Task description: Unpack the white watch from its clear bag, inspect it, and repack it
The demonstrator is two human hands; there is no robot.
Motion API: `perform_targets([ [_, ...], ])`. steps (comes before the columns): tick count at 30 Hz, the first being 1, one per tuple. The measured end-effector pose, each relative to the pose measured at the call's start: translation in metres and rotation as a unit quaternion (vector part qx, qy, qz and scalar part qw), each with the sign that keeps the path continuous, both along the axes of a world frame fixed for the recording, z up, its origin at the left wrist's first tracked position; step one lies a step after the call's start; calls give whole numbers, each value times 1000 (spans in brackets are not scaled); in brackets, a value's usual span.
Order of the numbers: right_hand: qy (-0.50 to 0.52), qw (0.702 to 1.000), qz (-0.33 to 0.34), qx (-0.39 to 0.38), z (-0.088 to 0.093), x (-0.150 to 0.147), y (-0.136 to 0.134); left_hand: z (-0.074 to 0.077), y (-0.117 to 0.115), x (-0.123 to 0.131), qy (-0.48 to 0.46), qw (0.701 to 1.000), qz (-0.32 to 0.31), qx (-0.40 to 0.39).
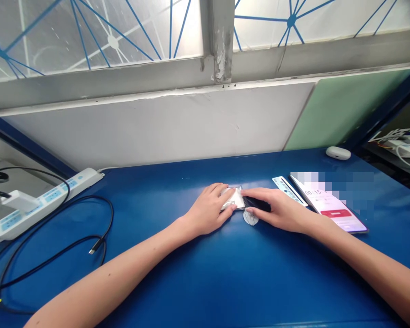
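Observation:
Near the middle of the blue table lies a small packet, with a white part [237, 199] and clear, shiny plastic at its edge. My left hand [209, 207] rests over its left side, thumb and fingertips holding it down. A dark, black piece [258, 202] adjoins the packet on the right; whether the two are joined I cannot tell. Around it curve the thumb and fingers of my right hand [282, 209], their tips at the packet's right edge. Just below the right thumb shows a round, whitish disc [250, 217] with faint markings, partly covered.
At right lie a phone [338, 205] with a lit screen, a light-blue printed strip [289, 190] and a white rounded case [338, 153]. A power strip [48, 200] with a white plug [20, 201] and a coiled black cable [111, 214] occupy the left. Behind stands a wall panel [157, 132].

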State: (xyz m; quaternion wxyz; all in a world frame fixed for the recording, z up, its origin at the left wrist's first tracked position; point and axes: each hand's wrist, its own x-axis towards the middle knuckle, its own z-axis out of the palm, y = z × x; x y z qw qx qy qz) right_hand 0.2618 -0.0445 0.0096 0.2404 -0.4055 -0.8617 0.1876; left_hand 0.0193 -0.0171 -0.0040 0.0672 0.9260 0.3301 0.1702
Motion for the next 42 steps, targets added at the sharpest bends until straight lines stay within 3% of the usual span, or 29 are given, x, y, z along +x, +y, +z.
perform_targets([
  [14, -45, 998, -6, 48, -10, 0, 0, -1, 1, 1, -1, 1000, 3, 13],
  [26, -83, 995, 9, 46, -7, -3, -4, -1, 2, 1, 16, 1000, 0, 9],
  [42, -13, 1000, 14, 16, -12, -11, -5, 3, 0, -1, 43, 999, 15, -13],
])
